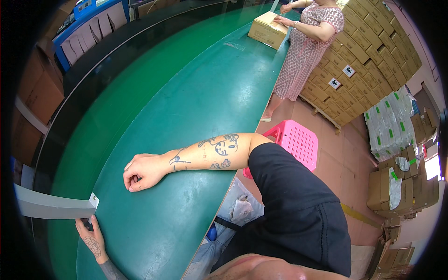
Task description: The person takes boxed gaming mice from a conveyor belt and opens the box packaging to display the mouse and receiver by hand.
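Note:
My right forearm lies across the green tabletop (154, 121). At its end, my right hand (145, 172) rests on the surface in a loose fist, fingers curled in, and nothing shows in it. Down at the lower left, my left hand (93, 240) has its fingers stretched out and apart. Its fingertips touch or nearly touch the foot of a pale metal post (56, 205), where a small bracket (94, 200) is fixed at the table edge. Whether the fingertips press on it, I cannot tell.
At the table's far end a person (310, 46) in a patterned dress has both hands at a carton (269, 30). A green conveyor belt (93, 121) runs along the left. Right of the table are a pink stool (298, 144), stacked cartons (364, 60) and wrapped bundles (392, 123).

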